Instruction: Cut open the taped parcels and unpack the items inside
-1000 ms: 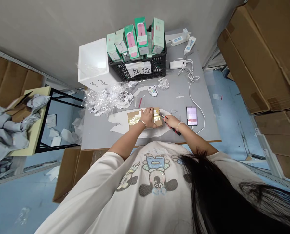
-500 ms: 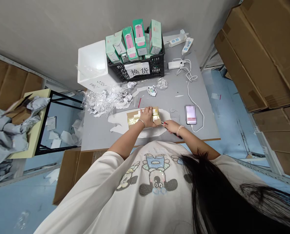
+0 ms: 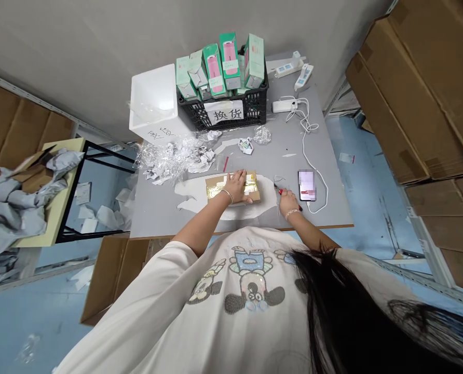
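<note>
A small cardboard box [image 3: 214,183] with shiny yellowish tape lies on white paper [image 3: 190,191] near the table's front edge. My left hand [image 3: 236,188] rests on top of the box with its fingers spread. To the right of the box, apart from it, my right hand [image 3: 288,201] is closed around a red and black cutter [image 3: 281,191], whose tip points up and to the left. A phone [image 3: 307,185] on a white cable lies just right of that hand.
Behind are a white foam box [image 3: 153,98], a black crate [image 3: 260,106] of green boxes and power strips [image 3: 288,68]. Crumpled paper and plastic [image 3: 177,158] cover the table's left part. Cardboard boxes [image 3: 414,98] stand on the right.
My right hand has moved away from the box's right end, toward the phone, with the cutter turned more upright. My left hand stays on the box. The whole view has shifted slightly.
</note>
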